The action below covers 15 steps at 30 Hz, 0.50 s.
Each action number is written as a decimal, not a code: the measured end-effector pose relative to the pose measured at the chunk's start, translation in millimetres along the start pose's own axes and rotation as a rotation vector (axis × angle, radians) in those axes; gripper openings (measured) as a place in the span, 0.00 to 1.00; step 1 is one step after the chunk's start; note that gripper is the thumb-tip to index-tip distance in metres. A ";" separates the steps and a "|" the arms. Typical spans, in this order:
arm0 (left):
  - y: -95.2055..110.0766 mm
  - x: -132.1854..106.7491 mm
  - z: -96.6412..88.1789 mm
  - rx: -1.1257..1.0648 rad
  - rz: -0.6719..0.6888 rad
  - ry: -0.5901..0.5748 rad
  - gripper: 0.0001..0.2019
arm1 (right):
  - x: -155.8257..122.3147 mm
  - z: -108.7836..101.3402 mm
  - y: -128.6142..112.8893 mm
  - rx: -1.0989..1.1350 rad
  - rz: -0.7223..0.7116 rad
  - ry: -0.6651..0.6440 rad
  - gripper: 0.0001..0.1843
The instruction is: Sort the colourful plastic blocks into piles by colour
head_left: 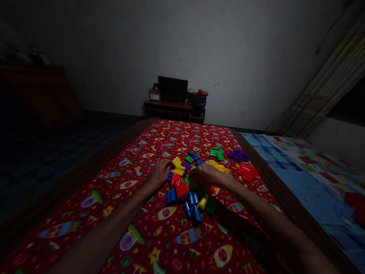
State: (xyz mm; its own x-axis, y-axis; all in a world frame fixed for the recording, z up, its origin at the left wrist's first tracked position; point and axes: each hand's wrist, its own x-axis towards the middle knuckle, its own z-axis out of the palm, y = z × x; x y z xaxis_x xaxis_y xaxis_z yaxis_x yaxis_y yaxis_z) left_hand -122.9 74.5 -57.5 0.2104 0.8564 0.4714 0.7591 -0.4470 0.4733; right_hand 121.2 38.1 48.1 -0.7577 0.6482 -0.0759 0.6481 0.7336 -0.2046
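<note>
Small plastic interlocking pegs lie heaped in the middle of a red rocket-print bedsheet [134, 207]. My left hand [159, 174] rests at the pile's left side, its fingertips beside a bunch of yellow pegs [178, 165]. My right hand [205, 175] lies curled over the pile's middle, and its palm is hidden. Red pegs [177, 179] and blue pegs [192, 205] sit below my hands. Farther off are sorted clusters of green pegs [217, 153], purple pegs [238, 155] and red pegs [247, 172].
A dark wooden bed frame [285, 194] borders the sheet. To its right lies a blue checked mattress [302, 179]. A low wooden desk [168, 108] with a black monitor [172, 88] stands against the far wall, and a striped curtain [325, 80] hangs at right.
</note>
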 end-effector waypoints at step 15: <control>-0.2 0.7 0.7 0.021 0.004 0.028 0.14 | -19.6 30.1 1.2 0.333 -0.037 0.616 0.17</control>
State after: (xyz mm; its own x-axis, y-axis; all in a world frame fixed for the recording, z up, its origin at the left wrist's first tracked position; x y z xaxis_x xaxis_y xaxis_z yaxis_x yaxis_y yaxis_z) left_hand -122.4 75.4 -57.8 0.1961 0.8469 0.4942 0.7712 -0.4445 0.4557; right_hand 134.5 20.1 19.9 -0.5335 0.6937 0.4839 0.4896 0.7198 -0.4921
